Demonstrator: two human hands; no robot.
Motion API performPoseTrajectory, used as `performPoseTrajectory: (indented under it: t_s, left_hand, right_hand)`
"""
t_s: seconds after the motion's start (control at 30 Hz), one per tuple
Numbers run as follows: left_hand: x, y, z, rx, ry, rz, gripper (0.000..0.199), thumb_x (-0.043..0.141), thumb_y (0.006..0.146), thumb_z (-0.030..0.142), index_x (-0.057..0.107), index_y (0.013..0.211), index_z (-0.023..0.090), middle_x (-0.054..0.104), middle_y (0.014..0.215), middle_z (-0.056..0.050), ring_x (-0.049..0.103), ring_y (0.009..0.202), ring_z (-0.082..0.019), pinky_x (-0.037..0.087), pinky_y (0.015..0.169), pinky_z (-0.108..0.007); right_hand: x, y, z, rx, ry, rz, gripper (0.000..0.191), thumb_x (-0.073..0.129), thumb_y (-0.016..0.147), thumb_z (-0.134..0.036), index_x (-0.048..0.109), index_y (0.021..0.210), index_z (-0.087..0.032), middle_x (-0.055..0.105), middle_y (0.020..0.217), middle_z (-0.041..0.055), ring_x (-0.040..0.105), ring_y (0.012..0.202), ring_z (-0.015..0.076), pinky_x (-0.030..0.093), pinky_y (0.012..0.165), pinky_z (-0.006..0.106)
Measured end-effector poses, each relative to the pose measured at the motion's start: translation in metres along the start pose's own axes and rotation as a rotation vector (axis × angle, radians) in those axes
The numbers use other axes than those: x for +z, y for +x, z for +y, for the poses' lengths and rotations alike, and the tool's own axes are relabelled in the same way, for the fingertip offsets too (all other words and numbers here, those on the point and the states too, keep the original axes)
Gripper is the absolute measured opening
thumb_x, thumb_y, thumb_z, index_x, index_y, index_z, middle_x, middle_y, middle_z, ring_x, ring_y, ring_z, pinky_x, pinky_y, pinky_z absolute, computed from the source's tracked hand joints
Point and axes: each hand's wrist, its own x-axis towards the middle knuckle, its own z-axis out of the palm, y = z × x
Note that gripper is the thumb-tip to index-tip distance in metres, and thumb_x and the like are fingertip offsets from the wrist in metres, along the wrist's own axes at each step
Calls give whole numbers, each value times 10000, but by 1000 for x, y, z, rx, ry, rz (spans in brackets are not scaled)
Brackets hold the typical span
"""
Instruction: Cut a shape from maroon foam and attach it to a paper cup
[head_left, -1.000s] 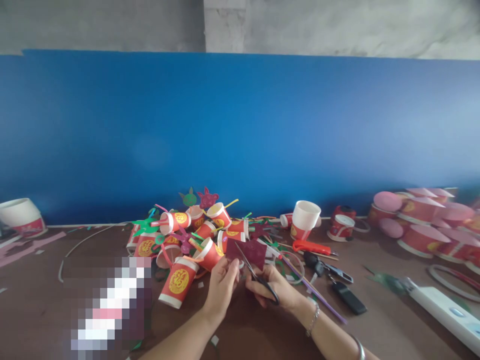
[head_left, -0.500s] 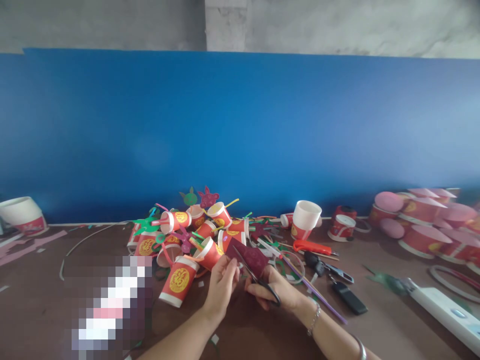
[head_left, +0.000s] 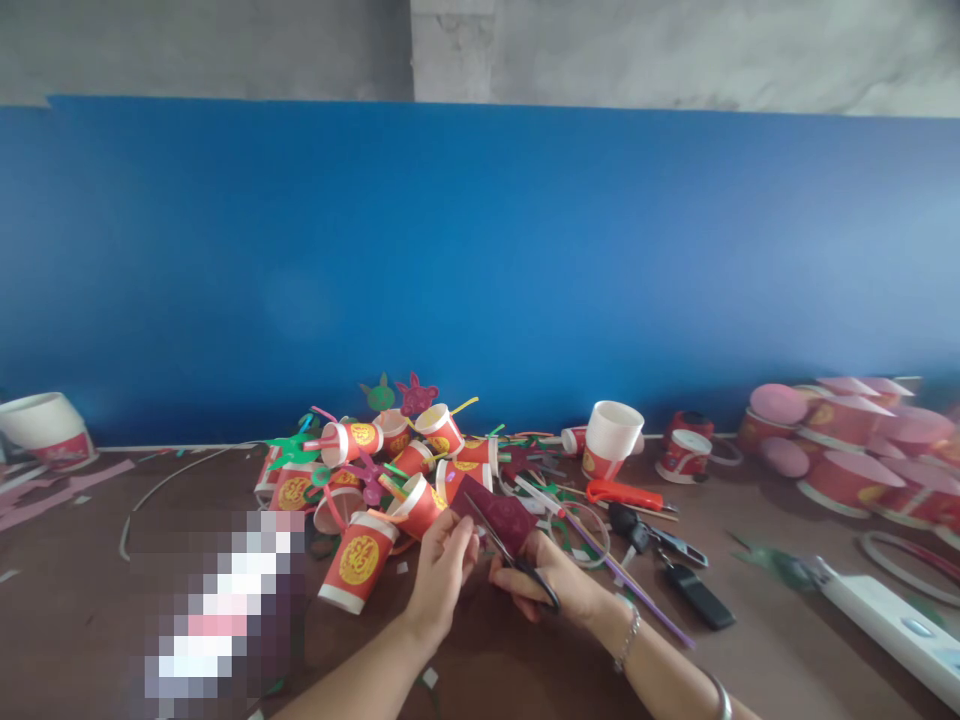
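My left hand pinches the left edge of a dark maroon sheet above the middle of the table. My right hand is closed round the black handles of a pair of scissors. The scissor blades point up and left and lie across the sheet, between my two hands. Faint outlines show on the sheet's right part. Just beyond my left hand is a heap of red paper cups, one of them a tilted cup with a yellow emblem.
A white-rimmed cup stands beyond my right hand, near an orange cutter, a purple stick and keys with a black fob. Pink-topped cups and a white device are at right. A blue panel rises behind.
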Motion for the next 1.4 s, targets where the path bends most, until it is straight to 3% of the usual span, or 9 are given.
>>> performPoseTrajectory:
  t_s: [0.17, 0.5, 0.73, 1.4]
  left_hand:
    - [-1, 2, -1, 1, -3, -14, 400, 645, 723, 447, 380, 585, 182, 409, 500, 72, 325, 454, -46, 202, 407, -144]
    - [2, -1, 4, -4, 18, -78, 380, 631, 726, 431, 401, 562, 177, 401, 475, 71, 314, 444, -48, 251, 431, -154]
    - [2, -1, 5, -41, -8, -67, 392, 648, 710, 429, 383, 564, 180, 399, 479, 70, 363, 473, -57, 277, 453, -149]
    - [2, -1, 5, -37, 11, -78, 403, 650, 701, 460, 391, 569, 182, 394, 478, 74, 317, 421, -45, 195, 411, -166]
  right_hand:
    - [0, 1, 0, -2, -30, -18, 288, 666, 739, -381, 541, 667, -131, 479, 394, -65, 376, 321, 40, 246, 354, 160]
    - [-1, 0, 7, -12, -18, 55, 375, 679, 717, -376, 522, 951, -130, 517, 429, -73, 422, 350, 67, 290, 364, 169]
    - [-2, -2, 2, 13, -24, 62, 332, 691, 690, -393, 497, 816, -155, 495, 415, -83, 403, 337, 58, 281, 356, 165]
    - [-5, -4, -1, 23, -26, 15, 231, 656, 730, -339, 577, 747, -123, 498, 391, -72, 397, 324, 46, 268, 355, 156]
